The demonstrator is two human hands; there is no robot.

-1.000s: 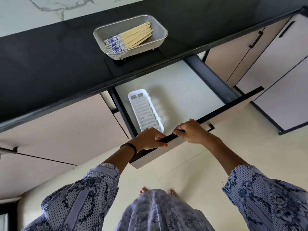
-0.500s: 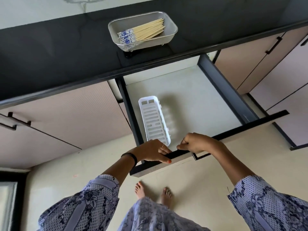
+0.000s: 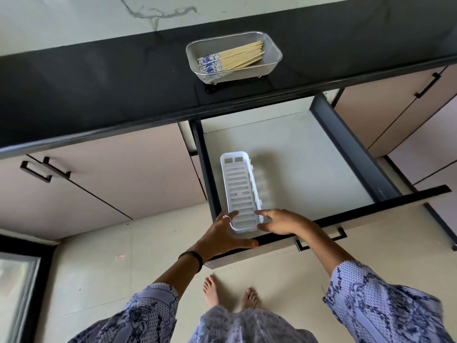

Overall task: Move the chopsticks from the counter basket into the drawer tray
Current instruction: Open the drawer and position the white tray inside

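Wooden chopsticks (image 3: 238,57) with blue-and-white patterned ends lie bundled in a metal mesh basket (image 3: 274,47) on the black counter (image 3: 99,82). Below it the drawer (image 3: 321,167) stands pulled out. A white slotted tray (image 3: 238,184) lies lengthwise at the drawer's left side and holds nothing. My left hand (image 3: 220,233) has its fingers spread, fingertips against the tray's near left rim and thumb over the drawer front. My right hand (image 3: 282,222) touches the tray's near right corner with its forefinger and thumb.
The drawer's dark side walls (image 3: 346,149) and front panel with its black handle (image 3: 321,241) frame the opening. Closed cabinet doors with black handles (image 3: 44,169) flank it. My bare feet (image 3: 230,293) stand on the pale floor below the drawer front.
Both hands have let go of the drawer's front edge and moved into the drawer onto the tray's near end. The drawer has come further out.
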